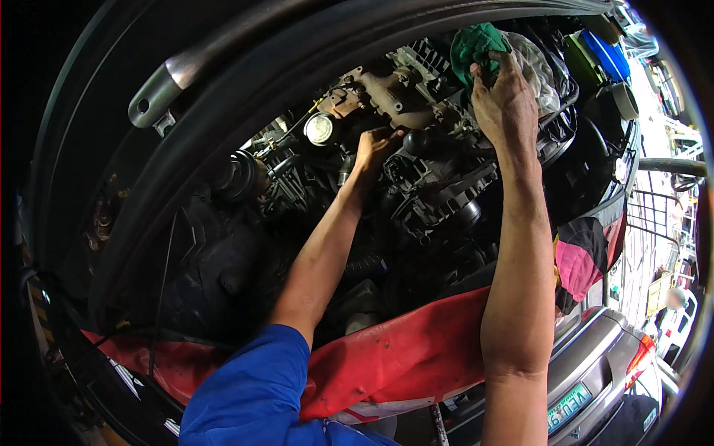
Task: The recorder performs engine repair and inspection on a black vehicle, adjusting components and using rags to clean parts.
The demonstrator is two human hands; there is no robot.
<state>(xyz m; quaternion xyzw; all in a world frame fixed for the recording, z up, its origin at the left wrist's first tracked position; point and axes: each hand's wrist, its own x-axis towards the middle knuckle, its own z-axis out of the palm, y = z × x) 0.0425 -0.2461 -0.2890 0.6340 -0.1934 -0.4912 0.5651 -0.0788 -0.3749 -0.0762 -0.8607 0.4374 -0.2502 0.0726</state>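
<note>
My right hand (507,100) is at the far right of the engine bay, thumb and fingers closed on a bunched green cloth (476,50). A whitish, grimy cloth (537,70) lies just beside it. Deep among the engine parts, my left hand (377,147) has its fingers curled in by a dark rounded part, below a brownish metal manifold (394,97). What those fingers hold, if anything, is hidden. Left of this hand, a round lit lamp or pale disc (320,129) shines among hoses and metal parts.
The raised hood (223,111) arches over the bay. A red cover (401,349) drapes the front edge, with a pink and black cloth (582,260) at its right. Thick tubing and a blue object (606,56) are at the far right. A grey car (595,364) stands behind.
</note>
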